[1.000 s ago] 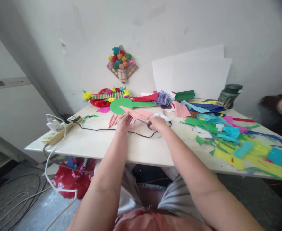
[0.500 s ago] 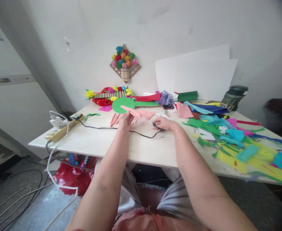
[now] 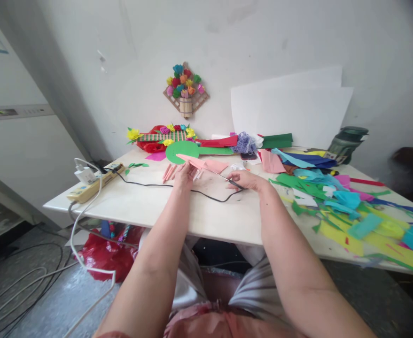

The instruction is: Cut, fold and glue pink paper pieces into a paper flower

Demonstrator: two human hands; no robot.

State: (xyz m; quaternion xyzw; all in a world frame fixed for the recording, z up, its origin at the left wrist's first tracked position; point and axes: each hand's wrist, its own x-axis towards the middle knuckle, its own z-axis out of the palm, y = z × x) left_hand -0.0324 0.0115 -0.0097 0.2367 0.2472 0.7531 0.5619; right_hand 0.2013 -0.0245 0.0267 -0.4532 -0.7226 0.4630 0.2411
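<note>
My left hand (image 3: 184,176) pinches a folded strip of pink paper (image 3: 192,161) over the table. Fingers of my right hand (image 3: 243,180) are closed round a pair of scissors (image 3: 223,177), whose blades point left toward the pink strip. Whether the blades touch the paper is hard to tell. Behind the strip lies another pink sheet (image 3: 216,165). Several narrow pink strips (image 3: 169,172) rest left of my left hand. A green paper shape (image 3: 182,152), round with a long handle, lies just beyond.
A black cable (image 3: 150,185) crosses the table (image 3: 128,206) beneath my hands. At left stands a power strip (image 3: 95,185) with a white charger. Coloured paper scraps (image 3: 333,197) cover the right side, with a dark green bottle (image 3: 349,143) behind. Paper flowers (image 3: 164,134) lie at the back.
The whole view has shifted slightly to the right. The scissor blades show longer and lie closer to the pink strip. Both hands keep their grip.
</note>
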